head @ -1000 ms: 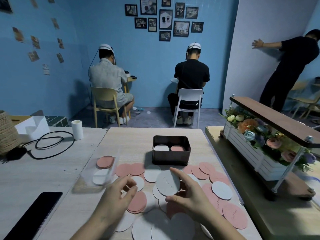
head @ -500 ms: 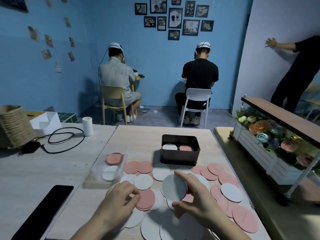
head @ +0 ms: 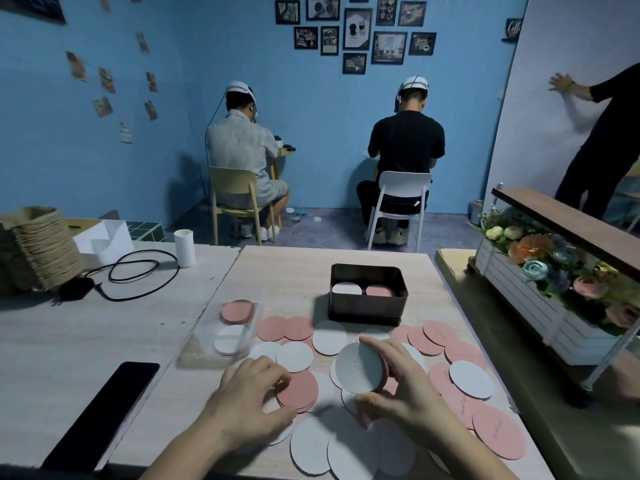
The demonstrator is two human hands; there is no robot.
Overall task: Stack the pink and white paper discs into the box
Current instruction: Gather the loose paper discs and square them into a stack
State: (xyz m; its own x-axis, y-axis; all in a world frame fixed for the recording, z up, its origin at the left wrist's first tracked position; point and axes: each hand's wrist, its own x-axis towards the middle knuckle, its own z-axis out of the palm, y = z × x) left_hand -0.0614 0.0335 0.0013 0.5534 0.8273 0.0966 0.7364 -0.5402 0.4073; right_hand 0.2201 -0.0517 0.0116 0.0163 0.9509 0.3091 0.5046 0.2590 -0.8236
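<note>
A dark metal box (head: 367,308) stands mid-table with a white stack on its left and a pink stack on its right inside. Several pink and white paper discs (head: 329,337) lie scattered in front of it. My right hand (head: 398,389) holds a small stack of discs (head: 360,368) tilted up on edge, white face toward me, pink behind. My left hand (head: 251,396) rests curled over the edge of a pink disc pile (head: 299,389); whether its fingers pinch a disc is unclear.
A clear plastic lid (head: 225,332) holding a pink and a white disc lies left of the discs. A black phone (head: 104,414) lies near the front left. A flower box under a shelf (head: 554,282) stands right. A cable, a white roll (head: 184,247) and a woven basket (head: 38,251) sit far left.
My view has shifted a little. My right hand still holds the white-faced stack, now tilted further upright. My left hand has settled onto the pink pile.
</note>
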